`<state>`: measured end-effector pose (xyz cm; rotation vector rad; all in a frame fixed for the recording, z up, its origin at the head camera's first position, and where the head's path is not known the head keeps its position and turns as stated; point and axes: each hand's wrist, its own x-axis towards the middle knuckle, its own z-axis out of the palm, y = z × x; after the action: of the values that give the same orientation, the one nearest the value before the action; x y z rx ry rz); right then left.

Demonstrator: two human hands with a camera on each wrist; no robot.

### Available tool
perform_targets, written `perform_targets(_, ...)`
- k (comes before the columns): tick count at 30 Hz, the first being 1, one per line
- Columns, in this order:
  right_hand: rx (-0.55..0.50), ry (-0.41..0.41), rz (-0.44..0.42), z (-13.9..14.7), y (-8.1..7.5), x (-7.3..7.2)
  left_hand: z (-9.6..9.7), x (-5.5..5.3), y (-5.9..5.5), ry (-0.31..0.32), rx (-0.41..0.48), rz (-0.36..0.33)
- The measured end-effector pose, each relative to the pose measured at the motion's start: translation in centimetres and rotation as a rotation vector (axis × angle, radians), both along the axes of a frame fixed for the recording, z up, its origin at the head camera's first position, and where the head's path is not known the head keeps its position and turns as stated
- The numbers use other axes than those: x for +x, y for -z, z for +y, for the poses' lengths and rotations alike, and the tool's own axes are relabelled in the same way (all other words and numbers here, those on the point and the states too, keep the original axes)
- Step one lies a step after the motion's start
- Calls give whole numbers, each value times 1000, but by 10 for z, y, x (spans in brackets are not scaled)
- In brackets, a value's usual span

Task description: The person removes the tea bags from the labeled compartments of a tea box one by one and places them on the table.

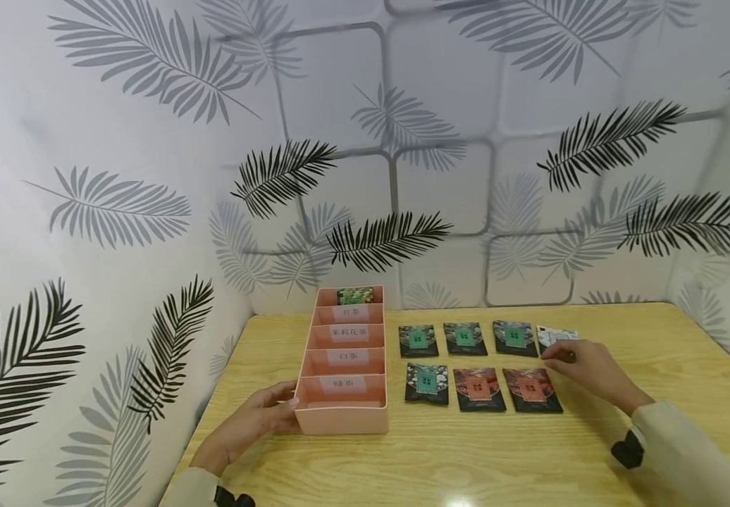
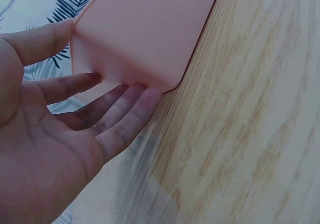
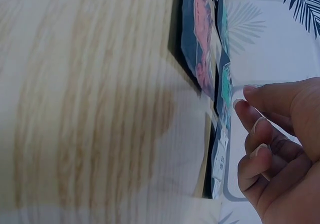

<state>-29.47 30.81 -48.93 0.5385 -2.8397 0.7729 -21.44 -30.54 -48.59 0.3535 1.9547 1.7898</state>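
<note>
A pink divided box with white paper labels stands on the table's left part. My left hand touches its near left corner; in the left wrist view, the thumb is at the upper edge and the fingertips rest on the wall. My right hand is over the right end of the back row of tea sachets, beside a white-and-silver sachet that it partly covers. In the right wrist view its fingers are loosely bent with nothing between them. A red-labelled sachet lies just in front.
Back row: black sachets with green labels. Front row: a green-labelled sachet with white flowers and another red-labelled one. A green packet sits in the box's rearmost compartment. A leaf-patterned wall borders the table.
</note>
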Motion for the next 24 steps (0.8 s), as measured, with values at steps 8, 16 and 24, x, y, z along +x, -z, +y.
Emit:
perform_targets(8, -36, 1, -5, -6, -7, -2, 0, 1, 0, -4, -7, -2)
perform_targets(16, -57, -12, 3, -14, -12, -9, 0, 0, 0, 0, 7, 12)
perform_targets(24, -79, -33, 6, -28, -16, -17, 0, 0, 1, -2, 6, 10)
